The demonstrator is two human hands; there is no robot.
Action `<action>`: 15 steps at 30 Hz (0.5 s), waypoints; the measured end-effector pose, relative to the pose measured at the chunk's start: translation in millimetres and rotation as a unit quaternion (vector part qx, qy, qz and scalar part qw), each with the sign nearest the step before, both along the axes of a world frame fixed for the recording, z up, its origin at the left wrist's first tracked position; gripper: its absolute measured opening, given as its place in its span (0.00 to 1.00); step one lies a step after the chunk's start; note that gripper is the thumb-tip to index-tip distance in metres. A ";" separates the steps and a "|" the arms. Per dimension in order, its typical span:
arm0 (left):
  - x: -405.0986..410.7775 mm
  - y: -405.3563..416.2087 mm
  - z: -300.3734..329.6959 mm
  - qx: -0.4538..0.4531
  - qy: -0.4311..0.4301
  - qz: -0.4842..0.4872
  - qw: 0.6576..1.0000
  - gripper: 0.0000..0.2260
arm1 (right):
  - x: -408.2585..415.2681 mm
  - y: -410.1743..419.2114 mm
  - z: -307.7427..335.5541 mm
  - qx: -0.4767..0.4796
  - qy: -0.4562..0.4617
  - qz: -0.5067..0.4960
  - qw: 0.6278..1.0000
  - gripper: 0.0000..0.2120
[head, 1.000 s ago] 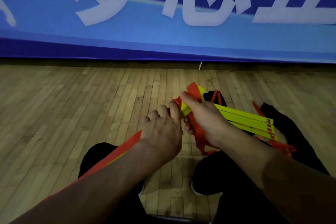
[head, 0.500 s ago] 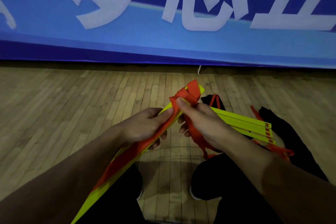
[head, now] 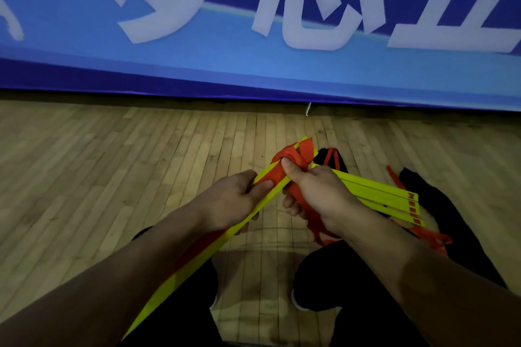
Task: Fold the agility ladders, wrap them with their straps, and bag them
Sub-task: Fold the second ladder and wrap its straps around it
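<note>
Nearest, the person's dark-clad legs (head: 180, 315) frame a strip of wooden floor (head: 84, 177); above them the left hand (head: 231, 203) has its grip clenched round a yellow rung (head: 197, 256) with red strap (head: 296, 153) along it, slanting to the near left; just right, the right hand (head: 318, 191) pinches the bunched strap under its thumb, hiding part of the folded ladder (head: 377, 194), whose rungs fan right; beyond lies a black bag (head: 423, 191); farthest stands a blue banner (head: 253, 73).
</note>
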State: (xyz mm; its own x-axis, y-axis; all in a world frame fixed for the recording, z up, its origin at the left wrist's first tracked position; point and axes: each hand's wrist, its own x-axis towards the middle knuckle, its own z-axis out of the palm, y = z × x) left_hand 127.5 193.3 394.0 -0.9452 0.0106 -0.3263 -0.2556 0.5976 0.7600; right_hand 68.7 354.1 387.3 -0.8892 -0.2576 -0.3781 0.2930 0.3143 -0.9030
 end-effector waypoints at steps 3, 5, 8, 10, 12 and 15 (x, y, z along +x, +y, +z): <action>-1.2 8.1 -5.9 -0.189 0.072 -0.011 0.979 0.17 | -2.0 -2.3 -2.1 0.020 -0.023 -0.025 0.999 0.23; -2.1 15.0 -8.8 -0.318 0.110 0.007 0.942 0.18 | -2.9 -6.9 -1.9 0.008 -0.035 -0.053 0.998 0.20; -6.1 27.6 -11.6 -0.398 0.141 0.041 0.906 0.12 | -4.5 -16.8 6.3 -0.022 -0.048 -0.094 0.994 0.14; -10.0 35.0 -14.2 -0.408 0.156 0.046 0.898 0.08 | -6.4 -20.5 14.9 -0.061 -0.062 -0.098 0.991 0.15; -10.8 40.1 -16.9 -0.418 0.147 0.039 0.895 0.11 | -7.9 -19.0 23.0 -0.103 -0.102 -0.081 0.986 0.17; -1.5 49.9 -18.5 -0.448 0.152 0.002 0.881 0.23 | -10.5 -13.1 26.6 -0.068 -0.120 -0.046 0.989 0.22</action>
State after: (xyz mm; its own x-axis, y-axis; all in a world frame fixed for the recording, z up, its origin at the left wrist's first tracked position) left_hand 125.9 243.2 375.5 -0.9898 -0.1263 0.0661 -0.1255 0.9920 0.0166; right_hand 58.2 340.9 414.0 -0.8000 -0.2424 -0.5489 0.5263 0.1559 -0.8359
